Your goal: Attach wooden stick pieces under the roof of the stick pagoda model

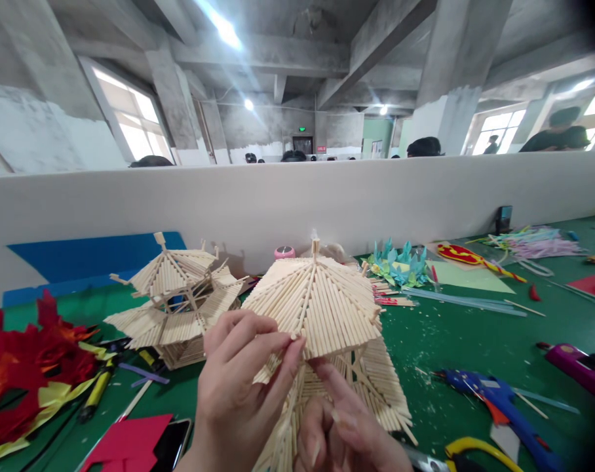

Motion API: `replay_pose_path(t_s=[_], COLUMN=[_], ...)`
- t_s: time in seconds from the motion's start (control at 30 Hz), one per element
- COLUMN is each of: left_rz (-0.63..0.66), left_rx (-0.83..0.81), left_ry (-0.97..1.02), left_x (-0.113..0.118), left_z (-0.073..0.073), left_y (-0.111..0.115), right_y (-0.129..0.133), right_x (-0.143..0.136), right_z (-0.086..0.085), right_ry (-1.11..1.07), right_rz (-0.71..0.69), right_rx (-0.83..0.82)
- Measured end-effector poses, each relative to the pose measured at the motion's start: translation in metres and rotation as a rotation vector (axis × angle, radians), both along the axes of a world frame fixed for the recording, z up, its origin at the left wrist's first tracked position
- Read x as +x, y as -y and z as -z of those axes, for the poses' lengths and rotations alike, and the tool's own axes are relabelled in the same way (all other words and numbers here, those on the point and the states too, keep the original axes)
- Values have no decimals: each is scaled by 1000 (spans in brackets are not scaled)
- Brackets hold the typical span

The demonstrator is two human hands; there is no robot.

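Observation:
A pagoda-like model of pale wooden sticks [327, 308] stands in the middle, with a pointed upper roof and a wider lower roof. My left hand [248, 373] is at the front corner of the upper roof, thumb and index finger pinched on a small stick end. Just right of it, my right hand [344, 419] has its index finger stretched up to the underside of that roof edge, the other fingers curled; nothing is visible in it. A second stick model [172, 295] stands to the left.
A blue glue gun [499, 400], yellow-handled tool [479, 452] and purple glue gun [580, 370] lie right. Red paper shapes [42, 360] and a phone [174, 442] lie left. Behind are blue-green paper folds [400, 262] and a white partition [258, 203].

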State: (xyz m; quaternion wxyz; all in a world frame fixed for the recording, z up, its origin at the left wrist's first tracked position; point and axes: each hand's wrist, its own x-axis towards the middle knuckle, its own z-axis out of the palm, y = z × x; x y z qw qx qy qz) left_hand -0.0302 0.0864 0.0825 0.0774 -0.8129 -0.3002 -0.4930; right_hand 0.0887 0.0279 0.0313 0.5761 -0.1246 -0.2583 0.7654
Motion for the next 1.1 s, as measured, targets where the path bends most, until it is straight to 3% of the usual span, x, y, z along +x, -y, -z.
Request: replay_pose_path(t_s=[0.47, 0.67, 0.8, 0.93, 1.1], left_rz=[-75, -164, -255, -325, -311], left_rx=[39, -114, -271, -438, -616], left_ry=[20, 368, 575, 662, 810], left_x=[-12, -22, -33, -47, -59], left_z=[4, 13, 29, 48, 66], left_y=[11, 16, 17, 20, 8], right_y=[2, 10, 31, 53, 65], right_x=[-4, 4, 23, 43, 59], right_z=[2, 15, 28, 40, 59], right_ry=[-4, 32, 252, 543, 656], right_rz=[41, 109, 298, 612, 1035], right_rx=[21, -13, -64, -151, -225])
